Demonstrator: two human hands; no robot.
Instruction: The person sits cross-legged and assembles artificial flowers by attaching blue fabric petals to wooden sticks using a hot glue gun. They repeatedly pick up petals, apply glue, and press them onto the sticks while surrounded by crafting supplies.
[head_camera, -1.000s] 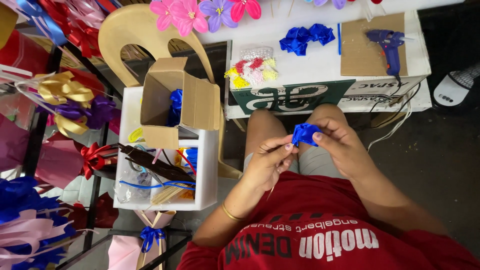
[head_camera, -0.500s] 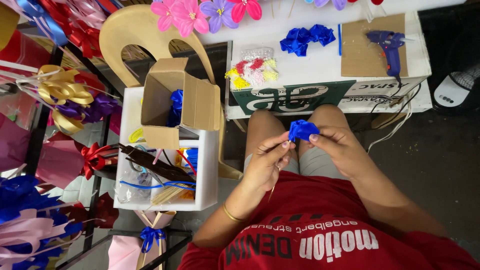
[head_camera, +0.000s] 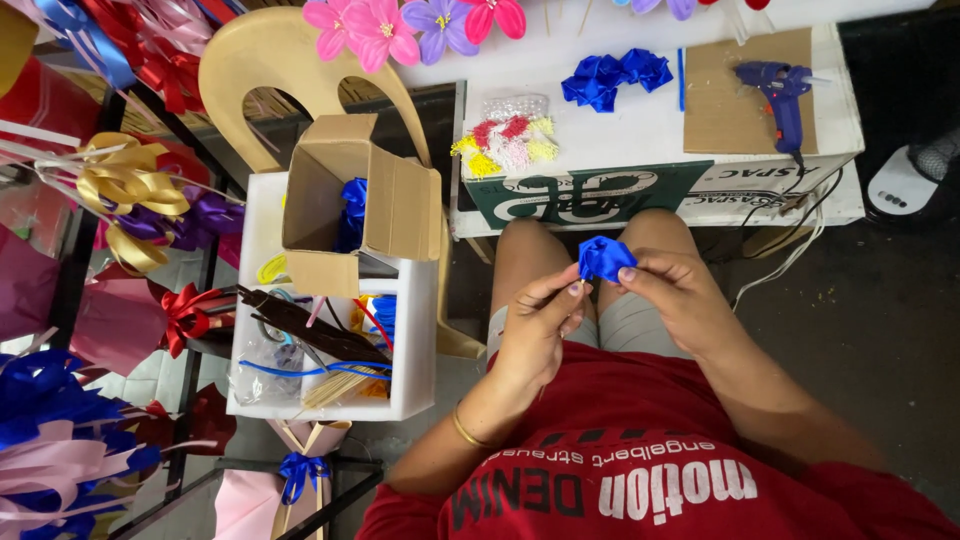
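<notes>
Blue folded ribbon flower (head_camera: 604, 257): your right hand (head_camera: 672, 290) fingertips pinch it; left hand (head_camera: 540, 320) fingers pinch thin stick beneath. Risk: loose pinch, folds unravel.

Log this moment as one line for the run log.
left hand: pinching blue ribbon flower | right hand: gripping it | blue glue gun: untouched

A craft workshop: ribbon bows (head_camera: 125, 185), paper flowers (head_camera: 400, 25), glue gun (head_camera: 780, 95).

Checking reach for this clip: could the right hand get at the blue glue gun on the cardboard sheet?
Probably yes: the right hand holds a blue ribbon flower, but nothing blocks the way to the blue glue gun.
</notes>
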